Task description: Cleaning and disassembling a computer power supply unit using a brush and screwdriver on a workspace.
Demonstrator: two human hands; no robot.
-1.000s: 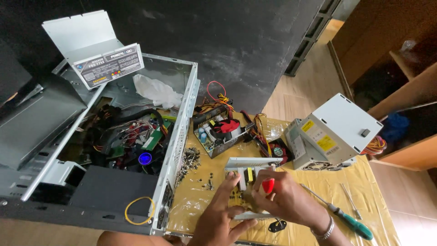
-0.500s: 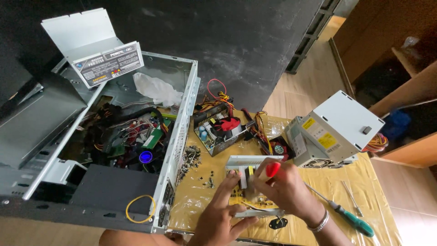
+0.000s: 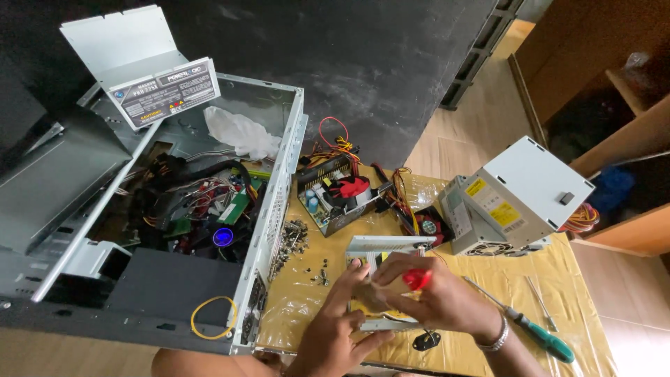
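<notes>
Low in the middle of the frame, your right hand (image 3: 436, 301) is closed around a red-handled tool (image 3: 417, 278), probably a screwdriver, though your fingers hide its shaft. Its tip points down into the small grey metal unit (image 3: 388, 246) lying on the yellow-covered table (image 3: 488, 349). Your left hand (image 3: 340, 328) comes up from the bottom edge, fingers spread and pressed against the unit's near side, steadying it rather than closing round it. Just left of the unit lies a scatter of loose screws (image 3: 296, 244). The open computer case (image 3: 209, 209) fills the left half of the frame. A green-handled screwdriver (image 3: 530, 331) lies at lower right, and a grey power supply (image 3: 520, 199) stands tilted at right.
</notes>
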